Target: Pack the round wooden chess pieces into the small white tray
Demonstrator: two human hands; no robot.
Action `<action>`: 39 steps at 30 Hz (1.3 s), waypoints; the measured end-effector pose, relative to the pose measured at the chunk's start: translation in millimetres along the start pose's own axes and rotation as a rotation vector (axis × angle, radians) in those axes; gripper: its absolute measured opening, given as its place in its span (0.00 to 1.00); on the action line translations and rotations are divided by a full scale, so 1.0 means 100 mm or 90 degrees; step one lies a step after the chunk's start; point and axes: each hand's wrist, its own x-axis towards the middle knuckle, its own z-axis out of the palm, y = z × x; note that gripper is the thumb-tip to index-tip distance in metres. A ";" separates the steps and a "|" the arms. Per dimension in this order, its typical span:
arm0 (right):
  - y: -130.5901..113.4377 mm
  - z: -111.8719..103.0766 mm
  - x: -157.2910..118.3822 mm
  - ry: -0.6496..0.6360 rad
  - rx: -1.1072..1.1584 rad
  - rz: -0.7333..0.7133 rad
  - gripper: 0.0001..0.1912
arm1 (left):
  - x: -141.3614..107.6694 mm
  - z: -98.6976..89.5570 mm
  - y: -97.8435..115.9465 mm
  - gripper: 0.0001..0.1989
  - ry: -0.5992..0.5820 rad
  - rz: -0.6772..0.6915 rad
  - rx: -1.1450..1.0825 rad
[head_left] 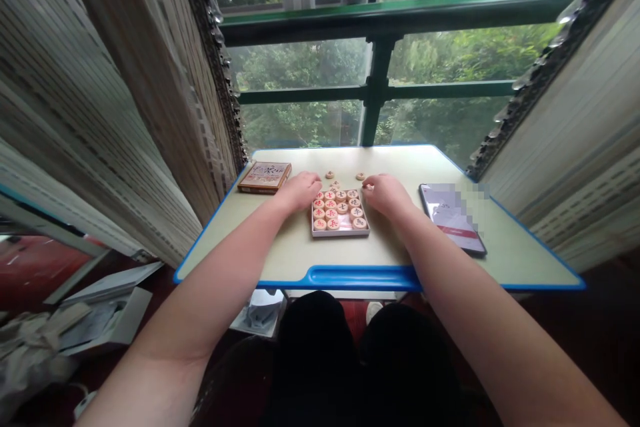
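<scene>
A shallow white box (341, 234) stands on the small table, holding rows of round wooden Chinese chess pieces (333, 214) with red or black characters. Part of its near side, right of centre, shows bare bottom. My left hand (301, 191) is at the box's far left corner, fingers curled against the corner; what lies under them is hidden. By the far right corner, my right hand (387, 193) has its fingers closed on a Chinese chess piece (369, 187), partly covered by the fingertips. Behind the box lie a few loose pieces, including one on the left (329, 175) and another on the right (360, 176).
A flat brown printed box (265, 177) lies at the table's back left. On the right is a tablet-like device (453, 220), partly blurred out. The table (290, 257) has a blue rim and front groove. A window with green bars (380, 87) rises behind, curtains either side.
</scene>
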 end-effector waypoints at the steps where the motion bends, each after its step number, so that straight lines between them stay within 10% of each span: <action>1: 0.00 0.00 0.00 -0.003 -0.007 -0.003 0.16 | 0.01 0.01 0.00 0.20 -0.005 0.012 0.003; 29: -0.04 0.00 0.00 0.062 0.046 0.034 0.13 | 0.04 0.08 -0.07 0.21 -0.042 0.023 -0.031; 39: -0.18 -0.09 -0.16 0.144 0.307 -0.264 0.07 | -0.01 0.02 0.06 0.19 0.138 0.060 -0.005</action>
